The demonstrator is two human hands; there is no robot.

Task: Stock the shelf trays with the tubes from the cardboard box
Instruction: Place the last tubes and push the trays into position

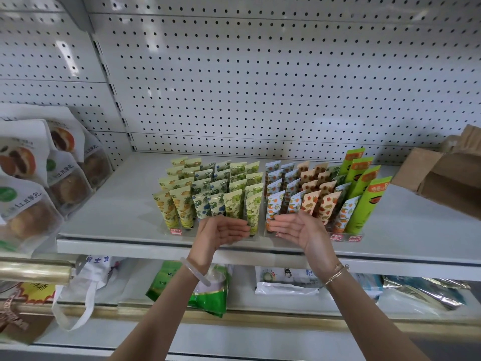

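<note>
Two blocks of tubes [216, 196] stand cap-down in rows, tilted toward the far side, one block in the left tray [177, 231] and one in the right tray [347, 237]. Trays sit side by side at the near edge of the shelf [117, 209], with a narrow gap between them. Every row looks filled, so stocking is judged near done; step in hand judged to be squaring up the near rows. Left hand [223, 231] and right hand [296, 227] hover at the near end of the gap, palms facing, fingers straight and together, holding nothing; contact with the front tubes cannot be told. To do well: push on tray fronts, not tube tops, since the tubes look light and likely to topple in a chain. Check the box [442, 175], far right, for leftovers; its inside is hidden.
</note>
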